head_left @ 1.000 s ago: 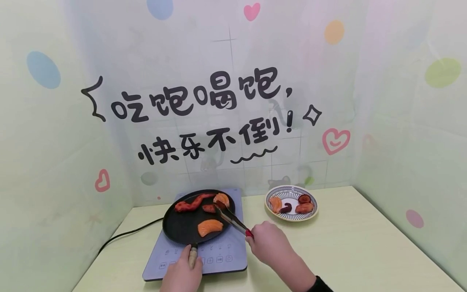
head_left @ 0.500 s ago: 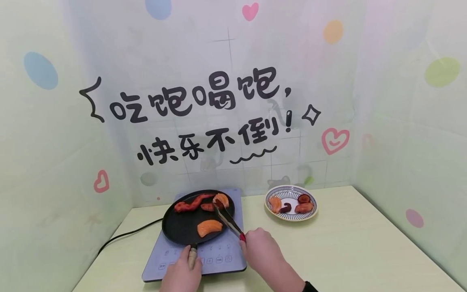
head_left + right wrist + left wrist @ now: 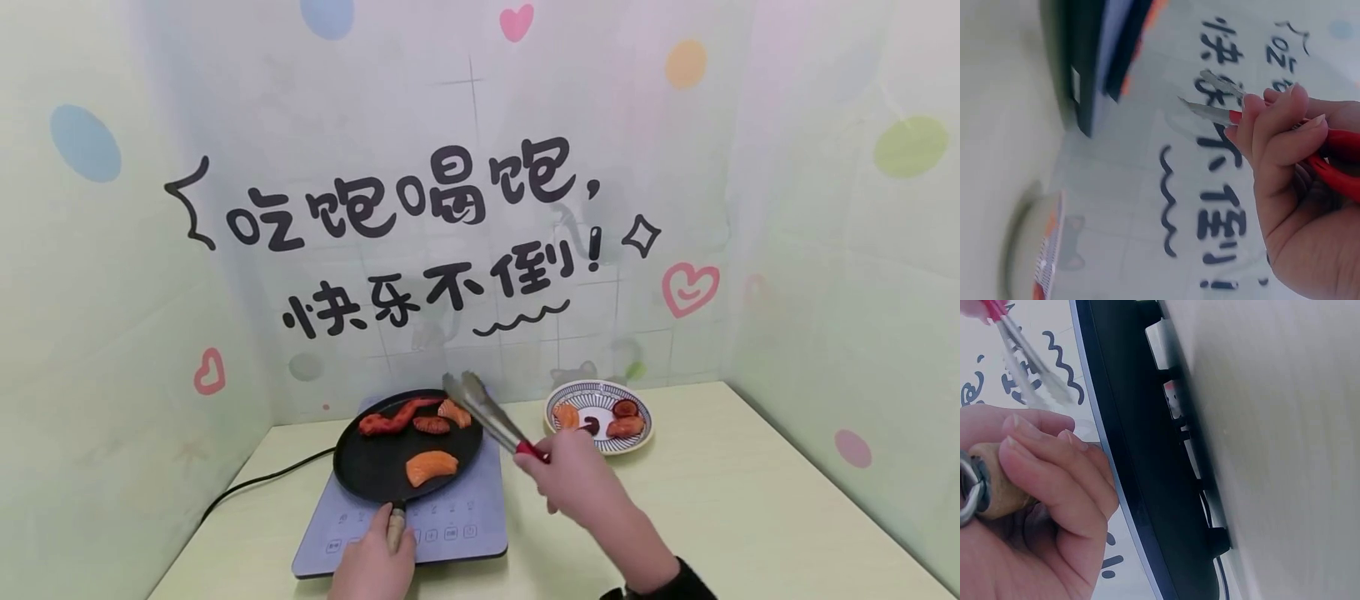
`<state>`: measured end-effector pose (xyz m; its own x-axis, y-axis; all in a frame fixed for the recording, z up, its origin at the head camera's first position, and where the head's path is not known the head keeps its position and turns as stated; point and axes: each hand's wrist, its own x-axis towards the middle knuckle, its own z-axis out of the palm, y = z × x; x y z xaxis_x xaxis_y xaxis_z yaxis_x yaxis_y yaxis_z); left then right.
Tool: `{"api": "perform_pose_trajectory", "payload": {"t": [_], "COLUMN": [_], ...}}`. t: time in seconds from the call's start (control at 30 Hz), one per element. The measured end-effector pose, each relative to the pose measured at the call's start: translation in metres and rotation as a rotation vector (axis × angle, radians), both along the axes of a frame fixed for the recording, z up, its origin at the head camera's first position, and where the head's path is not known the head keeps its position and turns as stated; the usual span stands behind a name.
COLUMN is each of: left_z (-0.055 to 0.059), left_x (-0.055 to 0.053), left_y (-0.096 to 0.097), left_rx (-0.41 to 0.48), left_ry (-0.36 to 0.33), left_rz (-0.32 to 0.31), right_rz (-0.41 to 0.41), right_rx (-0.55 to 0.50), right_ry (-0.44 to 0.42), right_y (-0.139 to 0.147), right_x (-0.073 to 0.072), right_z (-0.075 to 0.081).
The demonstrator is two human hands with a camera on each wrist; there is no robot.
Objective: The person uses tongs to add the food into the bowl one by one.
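In the head view my left hand (image 3: pixel 375 557) grips the wooden handle (image 3: pixel 397 530) of a round black frying pan (image 3: pixel 367 467). My right hand (image 3: pixel 573 479) holds metal tongs (image 3: pixel 487 408) with red grips, raised over the pan's right edge. Their tips are apart with nothing between them, as the right wrist view also shows at the tongs (image 3: pixel 1207 109). Four kinds of placement aside, several food pieces lie in the pan: a long red strip (image 3: pixel 390 421), an orange salmon slice (image 3: pixel 432 468), a small reddish piece (image 3: pixel 431 425) and an orange piece (image 3: pixel 454 412).
The pan stands on a blue-grey induction cooker (image 3: pixel 465 537), its black cord (image 3: pixel 262 479) running left. A patterned plate (image 3: pixel 600 389) with several food pieces sits at the back right of the pale table (image 3: pixel 712 475). Printed curtains enclose the back and sides.
The tongs have lifted off the orange piece at the pan's right side, moving up and right with my right hand. My left hand stays on the pan handle.
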<state>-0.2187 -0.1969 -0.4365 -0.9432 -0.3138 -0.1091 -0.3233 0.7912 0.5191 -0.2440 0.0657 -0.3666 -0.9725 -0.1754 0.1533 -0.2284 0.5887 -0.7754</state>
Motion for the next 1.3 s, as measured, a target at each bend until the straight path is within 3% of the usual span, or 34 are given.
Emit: {"api": "perform_pose_trajectory", "payload": {"t": [0.13, 0.37, 0.73, 1.3], "left_z": [0.000, 0.000, -0.006, 0.000], "left_x": [0.000, 0.000, -0.004, 0.000], "left_y": [0.001, 0.000, -0.003, 0.001], "left_rx": [0.001, 0.007, 0.008, -0.004], "left_ry": [-0.008, -0.012, -0.013, 0.003], "left_rz": [0.006, 0.010, 0.005, 0.004], "right_rz": [-0.074, -0.103, -0.207, -0.229], "right_rx": [-0.049, 0.053, 0.280, 0.277], "right_ry": [-0.026, -0.046, -0.056, -0.118], "right_y": [0.024, 0.074, 0.097, 0.092], "right_x": [0.002, 0.002, -0.014, -0.028], "right_z": [0.020, 0.033, 0.011, -0.007]}}
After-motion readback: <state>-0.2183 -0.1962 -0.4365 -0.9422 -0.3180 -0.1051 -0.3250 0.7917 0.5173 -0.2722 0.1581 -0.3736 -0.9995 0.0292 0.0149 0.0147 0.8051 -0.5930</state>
